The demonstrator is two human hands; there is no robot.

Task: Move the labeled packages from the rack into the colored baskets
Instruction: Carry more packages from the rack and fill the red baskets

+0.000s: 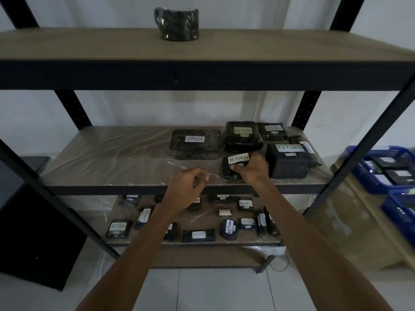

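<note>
My right hand (pixel 252 170) grips a small black package (pixel 233 166) with a white RETURN label at the front of the middle shelf (pixel 107 160). My left hand (pixel 187 187) hovers just left of it at the shelf's front edge, fingers curled and holding nothing. Behind lie more black RETURN packages: a flat one (pixel 195 143), a thicker one (pixel 243 135), a large box (pixel 289 160) and a small one (pixel 271 130) at the back. Several small labeled packages (pixel 229 228) cover the lower shelf. Blue baskets (pixel 368 176) holding packages stand at the right.
A wrapped dark bundle (pixel 176 24) stands on the top shelf. Black rack posts (pixel 350 153) frame the shelves on both sides. A black cabinet (pixel 29 221) stands at the left. Clear plastic film covers the shelves. White tiled floor lies below.
</note>
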